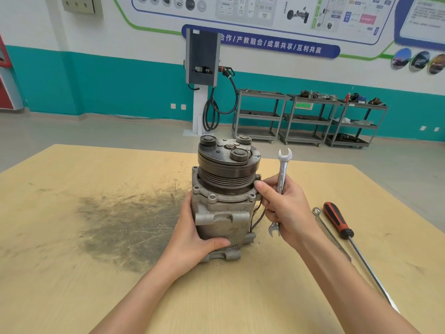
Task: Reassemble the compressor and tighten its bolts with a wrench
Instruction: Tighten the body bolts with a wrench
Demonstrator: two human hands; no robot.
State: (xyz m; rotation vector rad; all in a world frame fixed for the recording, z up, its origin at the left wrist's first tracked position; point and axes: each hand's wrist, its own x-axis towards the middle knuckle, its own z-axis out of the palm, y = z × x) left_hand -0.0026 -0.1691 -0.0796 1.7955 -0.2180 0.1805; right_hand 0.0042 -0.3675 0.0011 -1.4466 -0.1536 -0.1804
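Left hand point(199, 235) cups the lower body of the grey cast-metal compressor with the dark grooved pulley point(225, 189), thumb across its front; the compressor stands upright mid-table on the pale wooden tabletop point(72, 261), beside a dark smudge; right hand point(286, 208) grips the silver double open-ended wrench point(282, 179), shank stamped "12", other marks unreadable, thumb touching the flange; red-and-black-handled screwdriver point(337, 221) lies right, its tip cut off; wall banner Chinese lettering partly blurred.
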